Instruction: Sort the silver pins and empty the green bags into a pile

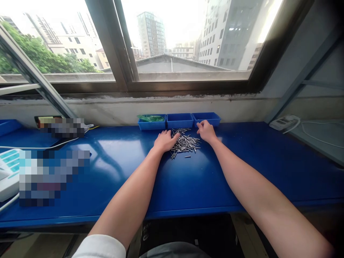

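Observation:
A pile of thin silvery metal pieces [186,143], resembling screws or pins, lies on the blue tabletop [185,190]. At its left edge rests my left hand [165,141], fingers stretched out and thumb reaching onto the pile. My right hand [206,132] is on the other side, in front of the right blue bin [212,121], with thumb and fingers pinched together. Whatever may be between those fingertips is too small to make out. One loose metal piece [187,156] lies just in front of the pile.
The middle blue bin [180,124] and the left blue bin [152,125], which holds green packaging [152,118], stand along the wall. A white device with teal keys [10,165] sits at far left. A white power strip [284,122] with a cable is at the right.

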A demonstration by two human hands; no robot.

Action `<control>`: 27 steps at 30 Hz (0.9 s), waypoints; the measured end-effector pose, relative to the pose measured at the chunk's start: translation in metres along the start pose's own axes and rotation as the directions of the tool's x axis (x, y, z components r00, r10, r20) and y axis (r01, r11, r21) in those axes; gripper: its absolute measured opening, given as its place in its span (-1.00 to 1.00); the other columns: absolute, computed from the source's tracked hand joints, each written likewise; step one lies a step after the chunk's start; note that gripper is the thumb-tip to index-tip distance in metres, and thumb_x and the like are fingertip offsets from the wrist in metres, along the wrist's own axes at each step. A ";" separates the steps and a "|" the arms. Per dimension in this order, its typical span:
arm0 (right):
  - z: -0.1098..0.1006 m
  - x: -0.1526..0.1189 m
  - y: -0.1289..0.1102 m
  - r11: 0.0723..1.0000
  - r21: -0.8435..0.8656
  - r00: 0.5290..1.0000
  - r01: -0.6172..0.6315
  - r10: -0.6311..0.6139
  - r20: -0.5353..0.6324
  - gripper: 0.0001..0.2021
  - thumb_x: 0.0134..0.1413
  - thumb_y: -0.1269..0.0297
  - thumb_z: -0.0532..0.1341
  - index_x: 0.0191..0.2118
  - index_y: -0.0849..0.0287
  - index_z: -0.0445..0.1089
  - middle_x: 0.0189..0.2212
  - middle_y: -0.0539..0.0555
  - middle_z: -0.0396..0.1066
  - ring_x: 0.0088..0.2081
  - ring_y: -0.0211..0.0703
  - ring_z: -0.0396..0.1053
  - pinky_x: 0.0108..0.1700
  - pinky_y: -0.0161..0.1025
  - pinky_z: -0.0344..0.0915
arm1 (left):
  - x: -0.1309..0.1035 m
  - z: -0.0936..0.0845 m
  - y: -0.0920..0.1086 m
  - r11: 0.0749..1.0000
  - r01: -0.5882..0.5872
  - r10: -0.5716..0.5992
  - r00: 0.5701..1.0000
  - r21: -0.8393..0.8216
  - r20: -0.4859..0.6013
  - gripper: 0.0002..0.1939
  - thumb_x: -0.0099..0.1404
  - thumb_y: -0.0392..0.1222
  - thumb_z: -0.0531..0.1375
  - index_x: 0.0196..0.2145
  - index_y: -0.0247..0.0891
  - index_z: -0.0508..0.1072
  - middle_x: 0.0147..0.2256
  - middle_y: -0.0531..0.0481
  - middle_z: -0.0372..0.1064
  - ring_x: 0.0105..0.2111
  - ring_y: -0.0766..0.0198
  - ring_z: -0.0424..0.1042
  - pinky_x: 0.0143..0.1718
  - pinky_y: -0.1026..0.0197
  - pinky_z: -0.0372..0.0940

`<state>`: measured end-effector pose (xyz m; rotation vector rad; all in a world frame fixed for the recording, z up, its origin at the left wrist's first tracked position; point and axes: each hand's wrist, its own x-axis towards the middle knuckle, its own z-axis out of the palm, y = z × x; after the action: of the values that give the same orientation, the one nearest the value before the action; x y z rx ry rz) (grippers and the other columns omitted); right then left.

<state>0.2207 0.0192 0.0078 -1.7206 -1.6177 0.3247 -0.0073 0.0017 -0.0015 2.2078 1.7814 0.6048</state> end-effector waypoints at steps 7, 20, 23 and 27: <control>0.002 -0.004 -0.003 0.960 0.248 0.990 0.131 -0.140 0.015 -0.71 -0.01 0.04 0.20 -0.42 0.21 0.38 -0.61 0.01 0.42 -0.59 -0.27 0.30 -0.45 -0.34 0.20 | -0.001 -0.004 0.007 0.992 -0.121 0.112 0.981 -0.046 -0.159 -0.38 0.29 0.19 -0.05 0.09 -0.35 0.28 0.09 -0.27 0.26 0.09 0.01 0.24 0.10 0.06 0.11; 0.006 -0.029 -0.045 0.898 0.378 0.930 0.223 -0.313 0.194 -0.67 -0.02 0.01 0.19 -0.51 0.21 0.40 -0.68 -0.02 0.37 -0.59 -0.30 0.29 -0.45 -0.35 0.21 | -0.007 -0.010 0.024 0.909 -0.410 0.383 0.892 -0.076 -0.241 -0.78 0.28 -0.16 0.07 -0.28 -0.21 0.50 -0.27 -0.04 0.48 -0.24 0.21 0.42 -0.14 0.20 0.28; 0.006 -0.029 -0.042 0.833 0.525 0.940 0.174 -0.299 0.162 -0.74 -0.09 0.09 0.24 -0.42 0.22 0.44 -0.56 0.01 0.44 -0.56 -0.30 0.30 -0.47 -0.34 0.24 | -0.006 -0.009 0.022 0.917 -0.393 0.359 0.890 -0.071 -0.282 -0.79 0.27 -0.19 0.07 -0.29 -0.22 0.51 -0.28 -0.03 0.48 -0.25 0.21 0.42 -0.15 0.21 0.28; 0.005 -0.026 -0.035 0.751 0.646 0.938 0.141 -0.310 0.156 -0.74 -0.20 0.13 0.31 -0.42 0.25 0.47 -0.58 0.00 0.41 -0.60 -0.31 0.26 -0.51 -0.33 0.24 | -0.005 -0.008 0.020 0.921 -0.381 0.343 0.889 -0.076 -0.304 -0.80 0.26 -0.20 0.08 -0.29 -0.22 0.51 -0.30 -0.03 0.49 -0.27 0.21 0.43 -0.17 0.21 0.29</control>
<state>0.1870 -0.0058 0.0192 -0.9818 -1.6235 0.8876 0.0053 -0.0079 0.0135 2.4765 1.3893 1.1413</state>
